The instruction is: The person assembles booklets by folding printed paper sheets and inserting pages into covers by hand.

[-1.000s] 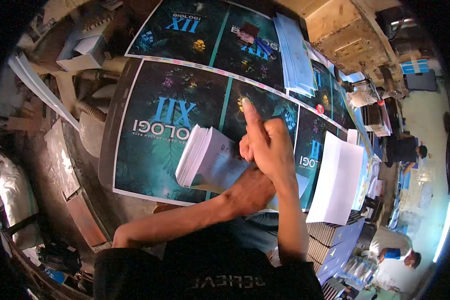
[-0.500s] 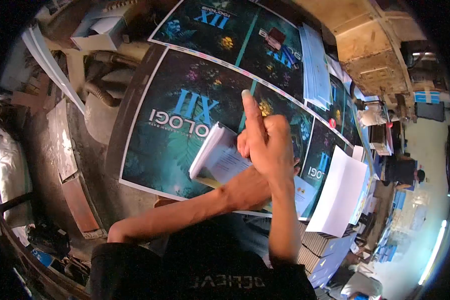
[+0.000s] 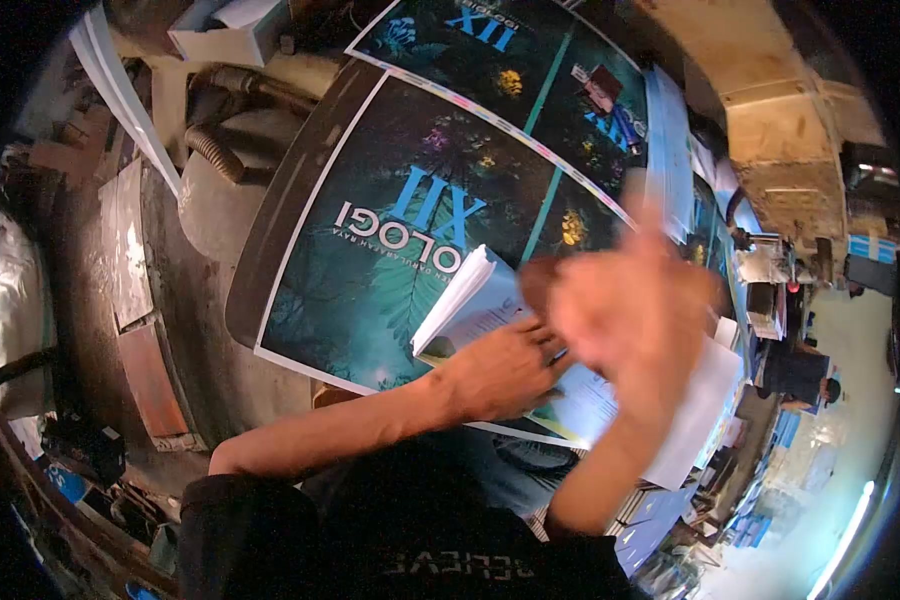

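Observation:
A stack of folded printed pages lies on a large dark poster sheet marked XII, its thick white edge facing left. My left hand rests on the lower part of these pages, fingers spread and bent over the paper. Above and to the right, my right hand is smeared by motion, with one digit pointing up; whether it holds anything does not show. It hangs over the right end of the pages and the poster. Part of a white paper sheet shows beyond my right forearm.
Near the poster's far right lie a small dark red object and a blue one. A pile of pale sheets stands beside them. At left are a ribbed hose and a worn board. A person is at far right.
My right hand has moved right, away from my left wrist, and is now blurred. My left hand is uncovered on the pages. The view has shifted, so the table appears farther right.

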Demonstrator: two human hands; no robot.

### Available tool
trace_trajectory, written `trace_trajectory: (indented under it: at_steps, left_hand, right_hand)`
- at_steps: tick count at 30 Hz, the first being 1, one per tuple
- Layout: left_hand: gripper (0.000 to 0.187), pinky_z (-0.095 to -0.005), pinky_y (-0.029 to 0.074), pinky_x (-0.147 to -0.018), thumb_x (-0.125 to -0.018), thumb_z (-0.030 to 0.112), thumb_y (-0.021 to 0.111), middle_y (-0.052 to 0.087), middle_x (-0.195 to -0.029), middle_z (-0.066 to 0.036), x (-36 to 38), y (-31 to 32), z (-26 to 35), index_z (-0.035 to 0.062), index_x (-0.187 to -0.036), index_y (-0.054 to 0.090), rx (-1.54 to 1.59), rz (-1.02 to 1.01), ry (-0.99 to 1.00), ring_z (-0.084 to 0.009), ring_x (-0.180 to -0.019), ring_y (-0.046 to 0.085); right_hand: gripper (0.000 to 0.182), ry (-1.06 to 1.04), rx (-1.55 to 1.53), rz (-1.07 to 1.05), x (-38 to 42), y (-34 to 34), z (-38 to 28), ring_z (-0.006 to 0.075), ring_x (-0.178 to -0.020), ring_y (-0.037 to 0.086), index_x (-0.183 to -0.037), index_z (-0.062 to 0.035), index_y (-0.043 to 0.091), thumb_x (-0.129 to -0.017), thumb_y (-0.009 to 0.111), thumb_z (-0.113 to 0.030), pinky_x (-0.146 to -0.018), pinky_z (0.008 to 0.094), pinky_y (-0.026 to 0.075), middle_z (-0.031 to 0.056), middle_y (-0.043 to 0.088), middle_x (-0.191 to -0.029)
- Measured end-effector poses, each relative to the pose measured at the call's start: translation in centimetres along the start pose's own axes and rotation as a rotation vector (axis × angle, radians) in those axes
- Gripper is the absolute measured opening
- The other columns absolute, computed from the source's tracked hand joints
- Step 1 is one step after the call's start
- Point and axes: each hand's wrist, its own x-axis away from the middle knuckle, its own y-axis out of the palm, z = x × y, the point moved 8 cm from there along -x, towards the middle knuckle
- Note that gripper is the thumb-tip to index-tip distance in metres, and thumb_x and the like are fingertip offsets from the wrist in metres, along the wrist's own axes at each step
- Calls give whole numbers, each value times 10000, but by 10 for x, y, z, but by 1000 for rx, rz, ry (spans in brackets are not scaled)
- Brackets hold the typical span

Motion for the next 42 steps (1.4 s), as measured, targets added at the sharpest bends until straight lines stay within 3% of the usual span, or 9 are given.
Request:
trace_trajectory:
  at_steps: [3, 9, 12, 22, 27, 32, 37, 39, 42]
  left_hand:
    - [355, -437, 429, -1050, -933, 364, 633, 728, -1071, -116, -1, 23, -4, 37, -1051, 708, -10, 78, -9, -266, -1100, 665]
    - [494, -465, 332, -1164, -955, 412, 618, 646, -1320, -132, 13, -21, 3, 41, -1279, 653, -124, -34, -126, -261, -1338, 526]
    - [803, -458, 201, -1248, -959, 493, 593, 463, -1559, -146, 11, -36, 5, 38, -1576, 353, -63, -60, -122, -264, -1493, 368]
    - [665, -480, 214, -1241, -970, 442, 583, 525, -1477, -134, 12, -28, 9, 38, -1487, 478, -104, -128, -79, -287, -1440, 411]
    - [771, -535, 183, -1252, -953, 437, 621, 417, -1575, -199, 4, -40, 12, 61, -1570, 350, -108, 7, -85, -338, -1499, 331]
    - [1075, -581, 216, -1223, -807, 538, 765, 395, -1565, -240, -15, -55, 13, -19, -1580, 267, -287, -367, -152, -377, -1470, 359]
    - [1155, -537, 374, -1136, -626, 534, 907, 528, -1402, -256, -30, -72, 3, -72, -1466, 397, -535, -318, 126, -400, -1350, 484]
    - [1019, -574, 417, -1089, -556, 419, 949, 545, -1326, -240, -37, -59, -6, -56, -1350, 522, -452, -747, -146, -422, -1301, 514]
    - [1004, -556, 460, -1043, -536, 495, 950, 573, -1254, -221, -33, -58, -12, -64, -1273, 562, -487, -682, -83, -417, -1254, 551]
  right_hand:
    - [492, 42, 88, -50, -7, 27, 11, 240, -516, 660, -950, 27, 767, -1077, 502, -367, -554, 403, 506, 128, 644, -562]
    - [754, 87, -164, 9, -11, 24, 12, 148, -394, 487, -427, -79, 425, -1086, 518, -434, -459, 320, 424, 80, 492, -443]
    - [739, -25, -258, -54, -19, 7, -19, 172, -384, 470, -428, -110, 400, -1082, 523, -431, -469, 344, 437, 89, 475, -440]
    - [741, 98, -254, -111, -38, 33, 11, 142, -424, 552, -450, -78, 527, -1029, 579, -538, -464, 310, 421, 52, 553, -463]
    - [551, -51, -343, 500, -11, -110, 59, 150, -549, 575, -523, -91, 548, -950, 756, -370, -590, 289, 472, 51, 584, -578]
    - [264, 85, -618, 815, 2, -253, 191, 126, -611, 562, -991, -77, 705, -836, 874, -207, -600, 286, 502, -8, 589, -702]
    - [462, 269, -357, 703, -9, -254, 251, 118, -606, 627, -776, -23, 777, -810, 865, -475, -606, 277, 486, 53, 703, -673]
    - [463, 130, -161, 828, -13, -247, 249, 118, -616, 636, -808, 9, 759, -842, 850, -444, -587, 287, 486, 44, 704, -683]
    - [351, -522, 419, 1092, 49, -228, 124, 332, -839, 674, -920, -31, 652, -794, 873, -272, -760, 438, 519, 151, 700, -912]
